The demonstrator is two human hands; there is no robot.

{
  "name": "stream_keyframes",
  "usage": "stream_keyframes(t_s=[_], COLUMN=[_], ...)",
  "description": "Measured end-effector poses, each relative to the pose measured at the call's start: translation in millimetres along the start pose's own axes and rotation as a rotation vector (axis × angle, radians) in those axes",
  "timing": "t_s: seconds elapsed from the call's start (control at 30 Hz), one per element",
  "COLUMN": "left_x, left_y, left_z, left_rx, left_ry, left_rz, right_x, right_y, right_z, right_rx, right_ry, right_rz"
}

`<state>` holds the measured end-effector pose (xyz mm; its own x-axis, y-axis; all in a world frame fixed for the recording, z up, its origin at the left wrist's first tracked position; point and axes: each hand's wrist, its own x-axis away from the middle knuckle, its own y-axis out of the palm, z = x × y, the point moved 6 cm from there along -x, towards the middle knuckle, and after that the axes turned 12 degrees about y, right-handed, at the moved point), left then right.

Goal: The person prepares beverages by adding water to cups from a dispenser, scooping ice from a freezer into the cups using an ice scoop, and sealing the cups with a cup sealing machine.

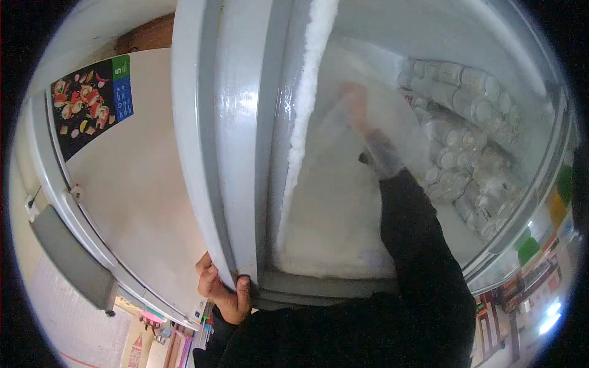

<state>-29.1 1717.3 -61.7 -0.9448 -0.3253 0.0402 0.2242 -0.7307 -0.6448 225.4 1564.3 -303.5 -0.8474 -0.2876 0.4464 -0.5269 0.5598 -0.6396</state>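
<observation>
My left hand point(224, 291) is closed around the near end of a thick white-grey freezer edge point(238, 141), with the thumb on one side and the fingers on the other. My right arm, in a black sleeve point(411, 227), reaches deep into the frosty freezer point(334, 239). White haze blurs my right hand point(354, 101) near the far inner wall, and its fingers cannot be made out. Whether it holds anything is hidden. A small dark spot point(364, 157) shows beside the wrist. Clear bottles point(457, 122), several of them, lie stacked to the right of my forearm.
Thick white frost point(307, 92) lines the inside of the freezer edge. To the left is a broad white panel point(135, 184) with a food-picture sticker point(92, 104). A grey flap-like piece point(73, 257) sits at lower left. Shelves with goods point(534, 282) appear at lower right.
</observation>
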Motion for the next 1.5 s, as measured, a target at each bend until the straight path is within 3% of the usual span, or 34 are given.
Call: stream_keyframes(t_s=[0.27, 0.47, 0.73, 0.9, 1.03, 1.1, 1.13, 1.2, 1.23, 1.3, 1.43, 1.47, 1.5], left_x=[-1, -2, -3, -5, -5, -9, -11, -12, -10, -8, -14, -16, -16], left_y=[1, 2, 1, 1, 3, 2, 2, 1, 2, 1, -2, -5, -7], left_z=[-5, -3, 1, -1, 1, 4, 6, 7, 6, 4, 14, 20, 24], left_rx=[0.023, -0.017, -0.034, 0.015, -0.018, -0.014, -0.010, -0.009, -0.008, 0.013, 0.078, 0.009, -0.061], left_ry=[0.018, 0.008, -0.008, 0.024, 0.045, 0.035, 0.043, 0.058, 0.060, 0.057, 0.051, 0.063, 0.075], left_rz=[0.059, 0.019, 0.002, 0.006, 0.021, 0.020, 0.016, 0.019, 0.019, 0.024, 0.072, 0.068, 0.064], right_x=[14, 107, 107, 50, 50, 48, 46, 48, 53, 64, 73, 74, 80], right_y=[26, 60, 77, 94, 76, 70, 72, 62, 36, 3, 2, -5, -23], right_z=[14, 126, 133, 119, 101, 99, 103, 104, 86, 48, 55, 70, 68], right_rx=[-0.008, 0.103, 0.096, 0.076, 0.142, 0.128, 0.126, -0.099, -0.098, 0.336, 0.427, -0.108, -0.370], right_ry=[-0.033, 0.066, 0.051, 0.012, -0.098, 0.126, 0.121, -0.091, -0.098, -0.224, -0.405, -0.329, -0.281], right_rz=[-0.046, -0.218, -0.154, 0.085, 0.291, 0.060, 0.073, 0.388, 0.402, 0.168, 0.210, 0.182, 0.162])
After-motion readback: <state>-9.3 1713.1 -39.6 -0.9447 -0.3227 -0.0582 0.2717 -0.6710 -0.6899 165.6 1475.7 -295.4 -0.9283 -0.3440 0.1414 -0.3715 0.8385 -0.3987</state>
